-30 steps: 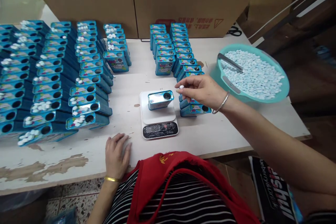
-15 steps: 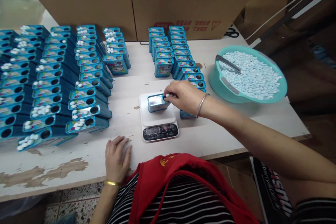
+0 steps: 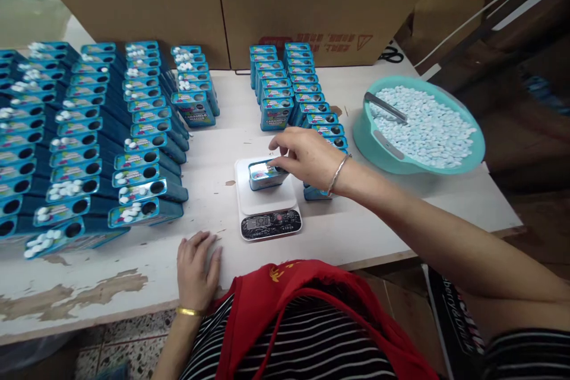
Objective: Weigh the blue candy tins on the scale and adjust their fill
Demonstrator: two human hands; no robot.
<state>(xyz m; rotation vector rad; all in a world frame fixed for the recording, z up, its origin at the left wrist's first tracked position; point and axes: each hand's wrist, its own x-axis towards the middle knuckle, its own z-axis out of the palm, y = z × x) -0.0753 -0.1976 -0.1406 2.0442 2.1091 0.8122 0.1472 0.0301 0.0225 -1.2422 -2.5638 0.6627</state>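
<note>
A small silver and teal tin [image 3: 263, 173] lies on a white digital scale [image 3: 267, 202] near the table's front edge. My right hand [image 3: 307, 157] is over the tin's right end, thumb and fingers closed on it. My left hand [image 3: 196, 270] rests flat on the table [image 3: 356, 231] to the left of the scale, fingers spread and holding nothing. A teal bowl [image 3: 378, 148] full of pale blue and white tablets [image 3: 427, 124], with a metal scoop [image 3: 385, 107] in it, stands at the right.
Rows of teal tins [image 3: 89, 136] fill the left of the table, some with white tablets on top. Two shorter rows of teal tins [image 3: 294, 86] stand behind the scale. Cardboard boxes [image 3: 289, 0] line the back edge. Scissors [image 3: 392, 54] lie at the back right.
My right hand came down from above the tins, where it pinched a white tablet, to the tin on the scale and now grips its right end. My left hand stayed flat.
</note>
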